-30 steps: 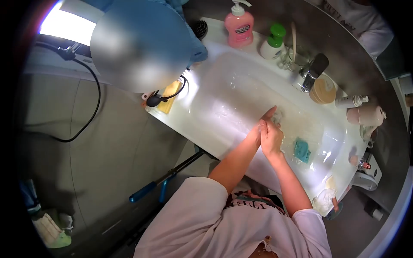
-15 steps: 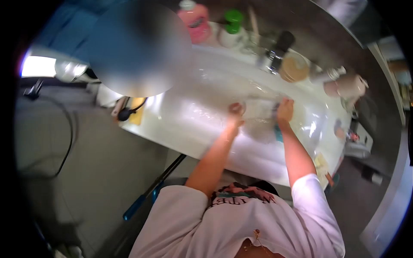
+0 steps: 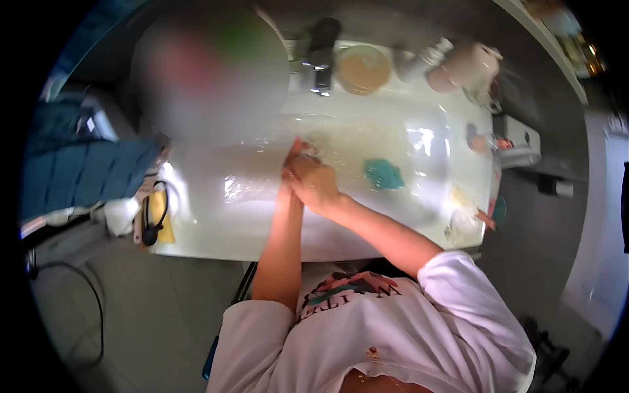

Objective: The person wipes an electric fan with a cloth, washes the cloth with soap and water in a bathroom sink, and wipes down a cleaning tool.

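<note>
Black fisheye corners, white glare on the basin [image 3: 213,237], heavy blur upper left (colours smeared).

Washroom or bathroom sort of place; private or shared, can't tell. Main cue: wide white basin [image 3: 216,246], shallow water [image 3: 354,134] inside. Chrome tap with dark top [image 3: 321,59] at back edge. Toiletry-like containers along rim: round tan tub [image 3: 363,69], pale bottle [image 3: 418,63], pinkish container [image 3: 453,70]. White fixture with spout [image 3: 521,154] at right end. Grey floor [image 3: 151,308], grey wall [image 3: 406,26] behind. Upper left blurred, unreadable.
</note>
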Tool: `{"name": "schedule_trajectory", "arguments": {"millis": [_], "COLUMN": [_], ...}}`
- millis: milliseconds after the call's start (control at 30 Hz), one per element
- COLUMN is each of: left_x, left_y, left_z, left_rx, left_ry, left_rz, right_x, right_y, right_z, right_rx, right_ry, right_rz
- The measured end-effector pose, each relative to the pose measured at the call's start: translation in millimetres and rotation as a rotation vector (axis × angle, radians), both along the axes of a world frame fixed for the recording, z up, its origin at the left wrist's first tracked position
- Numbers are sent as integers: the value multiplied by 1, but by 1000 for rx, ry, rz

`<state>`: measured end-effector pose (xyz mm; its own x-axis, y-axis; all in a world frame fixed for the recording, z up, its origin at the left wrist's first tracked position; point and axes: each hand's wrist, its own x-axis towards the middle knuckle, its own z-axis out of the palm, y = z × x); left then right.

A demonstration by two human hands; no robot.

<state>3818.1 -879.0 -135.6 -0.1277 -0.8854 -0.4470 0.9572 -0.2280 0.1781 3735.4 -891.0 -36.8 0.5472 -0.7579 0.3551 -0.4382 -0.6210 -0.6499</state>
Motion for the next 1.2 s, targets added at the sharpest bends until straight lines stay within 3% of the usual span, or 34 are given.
{"name": "schedule_trajectory", "arguments": {"millis": [133,167,267,400,467,500,567,633,700,767,800,867,933,1033,1133,1200], "left_x": [-10,-14,-31,-27,-22,-23,-21,-27,-35,-28,-22,-11,-3,-12,-29,-40], "left_y": [-5,-8,-14,-8,-3,0,4,-2,-9,-14,-11,-2,4,4,-8,-18], "left_z": [26,36,59,63,46,42,26,28,50,45,34,15,1,23,53,74], "left_rx": [72,115,237,378,554,681,635,574,559,473,465,108,-254,-214,-27,115], "left_ry": [-37,-79,-217,-457,-610,-749,-776,-746,-608,-294,-298,-474,-629,-428,-423,-476], "left_rz": [-45,-72,-164,-202,-226,-255,-293,-344,-290,-164,-169,-104,-36,-71,-141,-192], "right_x": [-10,-12,-26,-68,-88,-93,-93,-81,-55,-37,-27,-19,-25,-42,-34,-41], "right_y": [-22,-22,-40,-67,-78,-79,-68,-58,-36,-26,-18,-7,-1,-8,-19,-27], "right_z": [2,0,-13,-53,-69,-75,-82,-80,-103,-37,-31,-14,22,66,35,45], "right_rx": [-169,-6,336,500,592,582,347,528,616,684,581,473,363,298,244,334], "right_ry": [-10,159,331,277,131,118,313,477,141,163,141,111,192,276,173,186], "right_rz": [39,-20,-152,-285,-650,-661,-754,-367,-271,-313,-272,-241,-16,-5,-50,-91]}}
